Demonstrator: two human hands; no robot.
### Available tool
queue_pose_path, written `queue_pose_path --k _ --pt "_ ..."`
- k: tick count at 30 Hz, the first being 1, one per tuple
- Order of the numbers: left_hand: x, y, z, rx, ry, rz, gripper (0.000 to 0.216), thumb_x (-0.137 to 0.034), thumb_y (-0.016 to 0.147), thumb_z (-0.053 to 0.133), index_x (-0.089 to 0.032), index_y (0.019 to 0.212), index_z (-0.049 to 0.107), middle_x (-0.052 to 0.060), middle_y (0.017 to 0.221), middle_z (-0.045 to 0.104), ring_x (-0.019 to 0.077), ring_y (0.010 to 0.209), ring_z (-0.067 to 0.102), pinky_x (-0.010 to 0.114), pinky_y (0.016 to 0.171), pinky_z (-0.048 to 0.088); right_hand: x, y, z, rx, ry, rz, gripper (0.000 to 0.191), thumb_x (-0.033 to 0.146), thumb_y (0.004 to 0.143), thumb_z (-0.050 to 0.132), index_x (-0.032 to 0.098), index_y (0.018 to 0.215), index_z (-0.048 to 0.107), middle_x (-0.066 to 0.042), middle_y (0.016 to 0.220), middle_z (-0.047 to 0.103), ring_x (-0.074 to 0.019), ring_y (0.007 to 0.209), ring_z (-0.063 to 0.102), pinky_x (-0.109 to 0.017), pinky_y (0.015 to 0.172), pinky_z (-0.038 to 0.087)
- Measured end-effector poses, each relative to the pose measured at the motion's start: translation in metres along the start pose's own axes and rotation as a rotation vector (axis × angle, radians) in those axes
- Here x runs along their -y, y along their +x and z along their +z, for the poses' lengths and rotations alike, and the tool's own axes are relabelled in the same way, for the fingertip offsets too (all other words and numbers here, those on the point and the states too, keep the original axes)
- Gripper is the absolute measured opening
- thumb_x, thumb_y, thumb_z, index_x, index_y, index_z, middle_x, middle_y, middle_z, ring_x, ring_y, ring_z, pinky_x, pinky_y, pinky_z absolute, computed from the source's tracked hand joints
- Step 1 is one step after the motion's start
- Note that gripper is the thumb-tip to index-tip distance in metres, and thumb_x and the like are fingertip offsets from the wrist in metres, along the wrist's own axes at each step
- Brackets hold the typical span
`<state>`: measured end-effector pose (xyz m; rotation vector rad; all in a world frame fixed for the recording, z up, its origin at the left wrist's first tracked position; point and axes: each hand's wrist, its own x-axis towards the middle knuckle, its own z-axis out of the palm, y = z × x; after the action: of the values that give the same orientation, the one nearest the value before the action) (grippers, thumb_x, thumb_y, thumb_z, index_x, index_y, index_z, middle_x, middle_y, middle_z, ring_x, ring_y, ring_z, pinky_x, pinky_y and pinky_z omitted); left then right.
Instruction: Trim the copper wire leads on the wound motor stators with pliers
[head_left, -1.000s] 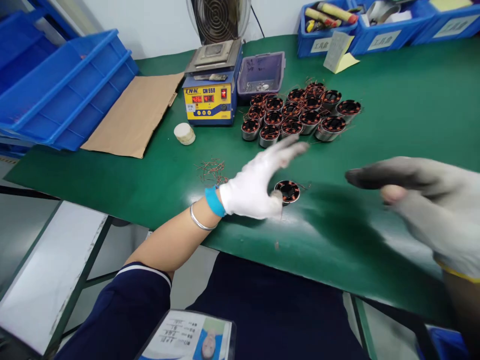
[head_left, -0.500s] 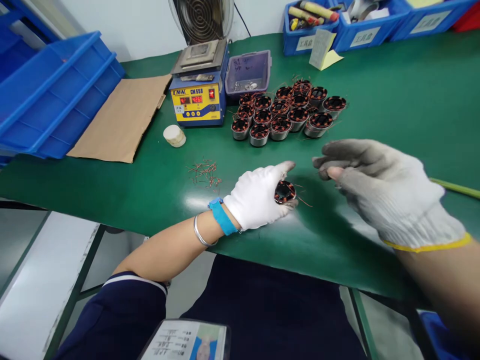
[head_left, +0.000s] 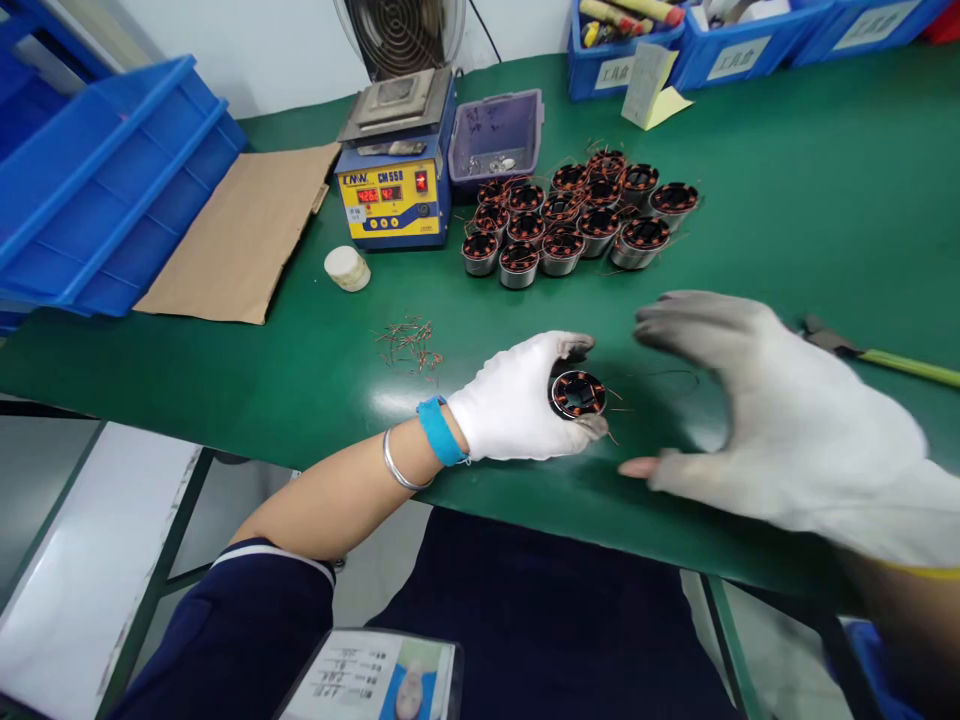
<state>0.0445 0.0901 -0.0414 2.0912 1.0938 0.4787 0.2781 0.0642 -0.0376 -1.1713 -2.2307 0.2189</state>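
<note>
My left hand, in a white glove with a blue wrist strap, grips a round motor stator with copper windings, holding it just over the green bench mat. My right hand, in a grey glove with a bare thumb tip, hovers to the right of the stator with fingers spread and nothing in it. Thin copper wire ends stick out from the stator toward my right hand. Several more stators stand in a cluster farther back.
A yellow and blue solder pot stands at the back with a fan behind it and a purple tray beside it. Cut wire scraps, a tape roll, cardboard, blue bins and green-handled cutters lie around.
My left hand closed round the stator and turned it face up. My right hand moved in from the right, then spread open and dropped lower beside it.
</note>
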Motion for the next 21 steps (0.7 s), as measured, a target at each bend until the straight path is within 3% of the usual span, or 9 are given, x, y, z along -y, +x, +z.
queue_pose_path --k 2,4,8,10,12,14,18,19,21 --pt "-0.001 0.001 0.000 0.016 0.032 -0.015 0.073 -0.041 0.076 0.076 -0.017 0.142 0.055 0.010 0.139 0.069 0.0298 0.126 0.068 0.042 0.108 0.055 0.013 0.006 0.008 -0.019 -0.034 -0.174 0.034 0.053 0.085 0.071 0.026 0.105 0.072 -0.013 0.117 0.076 -0.0391 0.121 0.068 -0.064 0.103 0.054" --pt "-0.003 0.001 0.000 0.033 0.076 -0.012 0.073 -0.041 0.079 0.074 -0.018 0.145 0.053 0.009 0.139 0.070 0.0308 0.125 0.068 0.044 0.106 0.056 0.022 0.014 0.014 -0.100 0.063 -0.061 0.011 0.035 0.090 0.064 0.026 0.086 0.069 -0.008 0.102 0.079 -0.0318 0.108 0.073 -0.058 0.097 0.058" --pt "-0.006 0.000 -0.002 0.138 0.117 0.054 0.080 -0.039 0.080 0.071 -0.019 0.153 0.046 0.009 0.139 0.070 0.0327 0.124 0.069 0.045 0.103 0.057 0.018 0.025 0.006 -0.290 0.431 0.703 0.007 0.029 0.082 0.068 0.023 0.079 0.070 -0.007 0.088 0.078 -0.0238 0.083 0.074 -0.048 0.079 0.062" --pt "-0.007 0.000 -0.001 0.181 0.129 0.068 0.084 -0.037 0.079 0.069 -0.020 0.156 0.042 0.008 0.133 0.073 0.0339 0.121 0.070 0.046 0.101 0.058 0.009 0.024 -0.004 -0.497 0.618 0.829 0.008 0.025 0.079 0.071 0.023 0.073 0.065 -0.006 0.080 0.074 -0.0229 0.084 0.073 -0.049 0.083 0.060" --pt "-0.007 0.000 0.000 0.193 0.133 0.055 0.089 -0.037 0.077 0.069 -0.020 0.159 0.039 0.007 0.128 0.075 0.0349 0.119 0.071 0.047 0.099 0.058 0.000 0.017 -0.015 -0.635 0.680 0.753 0.017 0.026 0.079 0.074 0.024 0.069 0.062 -0.005 0.081 0.073 -0.0233 0.090 0.073 -0.051 0.090 0.058" --pt "-0.006 0.000 0.001 0.185 0.123 0.047 0.093 -0.038 0.076 0.070 -0.020 0.160 0.035 0.007 0.126 0.076 0.0352 0.119 0.071 0.047 0.099 0.058 -0.004 0.008 -0.021 -0.505 0.655 0.706 0.018 0.035 0.075 0.082 0.025 0.078 0.067 -0.006 0.089 0.075 -0.0246 0.090 0.074 -0.051 0.089 0.058" --pt "-0.004 0.001 0.002 0.133 0.118 0.040 0.093 -0.036 0.078 0.069 -0.020 0.162 0.032 0.008 0.131 0.074 0.0336 0.123 0.069 0.047 0.105 0.056 -0.002 0.001 -0.015 0.159 0.592 0.815 0.065 0.054 0.049 0.092 0.027 0.104 0.071 -0.007 0.091 0.078 -0.0271 0.082 0.073 -0.047 0.076 0.062" --pt "-0.003 0.001 0.002 0.131 0.123 0.037 0.093 -0.036 0.078 0.069 -0.021 0.162 0.032 0.008 0.133 0.073 0.0332 0.124 0.069 0.047 0.106 0.055 0.000 0.002 -0.011 0.263 0.555 0.839 0.065 0.059 0.049 0.089 0.026 0.102 0.071 -0.006 0.087 0.077 -0.0265 0.080 0.072 -0.045 0.074 0.061" --pt "-0.002 0.000 0.001 0.144 0.134 0.032 0.094 -0.037 0.079 0.069 -0.021 0.163 0.031 0.009 0.136 0.072 0.0332 0.125 0.069 0.047 0.106 0.056 0.002 0.006 -0.004 0.311 0.518 0.879 0.059 0.067 0.054 0.083 0.023 0.093 0.072 -0.006 0.078 0.075 -0.0233 0.072 0.070 -0.041 0.069 0.059"
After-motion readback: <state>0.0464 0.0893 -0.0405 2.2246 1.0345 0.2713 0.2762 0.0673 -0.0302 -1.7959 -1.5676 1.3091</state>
